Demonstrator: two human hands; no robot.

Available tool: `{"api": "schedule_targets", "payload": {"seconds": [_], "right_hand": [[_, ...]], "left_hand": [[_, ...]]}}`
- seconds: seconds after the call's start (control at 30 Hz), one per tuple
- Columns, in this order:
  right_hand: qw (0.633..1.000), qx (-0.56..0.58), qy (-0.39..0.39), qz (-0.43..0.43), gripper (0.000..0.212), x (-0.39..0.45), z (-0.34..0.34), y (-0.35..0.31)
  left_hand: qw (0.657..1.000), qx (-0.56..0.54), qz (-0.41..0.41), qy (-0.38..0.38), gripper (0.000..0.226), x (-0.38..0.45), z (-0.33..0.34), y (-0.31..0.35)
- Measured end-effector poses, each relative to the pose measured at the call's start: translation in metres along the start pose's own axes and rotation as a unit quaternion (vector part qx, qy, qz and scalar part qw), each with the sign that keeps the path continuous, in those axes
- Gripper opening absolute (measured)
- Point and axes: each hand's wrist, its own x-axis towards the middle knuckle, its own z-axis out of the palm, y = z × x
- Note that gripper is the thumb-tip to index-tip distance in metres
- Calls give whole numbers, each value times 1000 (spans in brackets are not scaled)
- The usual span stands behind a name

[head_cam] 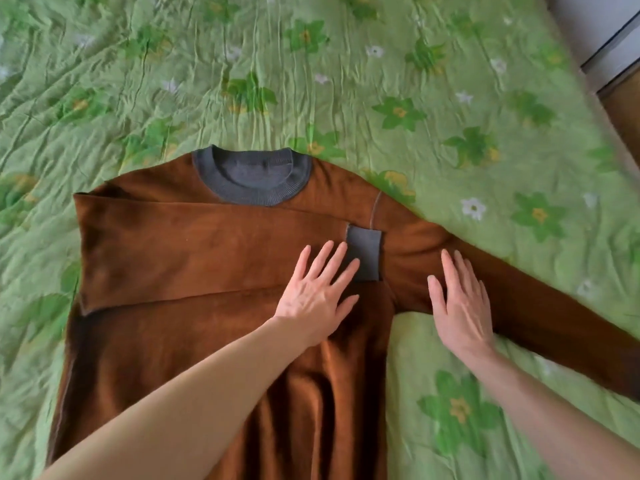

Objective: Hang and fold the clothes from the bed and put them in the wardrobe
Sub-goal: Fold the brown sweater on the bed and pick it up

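Folding a brown velvety long-sleeved top with grey ribbed collar (pixel 214 271), lying near the bed's (pixel 450 81) foot edge, left sleeve already crossed over, left hand (pixel 317 296) pressing flat-fingered, right hand (pixel 460 306) resting open on the outstretched sleeve, likely needing folding inward next.

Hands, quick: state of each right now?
Left hand: open, fingers flat on the brown sweater, holding nothing.
Right hand: open, flat on the unfolded sleeve, holding nothing.

Sweater (pixel 180 258) flat on bed (pixel 381 81)
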Motion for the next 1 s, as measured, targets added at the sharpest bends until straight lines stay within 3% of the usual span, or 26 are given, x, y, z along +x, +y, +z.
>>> {"api": "schedule_targets", "payload": {"seconds": [0.2, 0.3, 0.4, 0.53, 0.63, 0.7, 0.77, 0.83, 1.0], "right_hand": [[977, 14, 72, 199, 53, -25, -35, 115], [945, 28, 49, 323, 48, -39, -57, 171], [930, 17, 39, 366, 45, -44, -70, 209], [888, 65, 62, 451, 66, -42, -88, 240], [837, 133, 76, 525, 72, -39, -96, 269], [830, 184, 80, 520, 60, -38, -101, 279], [846, 241, 82, 468, 37, -35, -107, 284], [864, 276, 95, 411, 27, -31, -119, 287], [914, 197, 210, 287, 20, -19, -154, 293]], "left_hand": [[999, 7, 31, 1, 69, 14, 10, 52], [999, 9, 51, 1, 70, 23, 13, 72], [998, 13, 65, -4, 71, 31, 17, 88], [998, 25, 53, 1, 71, 35, 19, 102], [994, 43, 99, 17, 70, 35, 19, 105], [987, 65, 145, 19, 69, 35, 21, 107], [984, 73, 161, 12, 68, 36, 22, 113], [987, 66, 149, 11, 68, 38, 23, 120], [988, 44, 143, 30, 69, 50, 21, 130]]}}
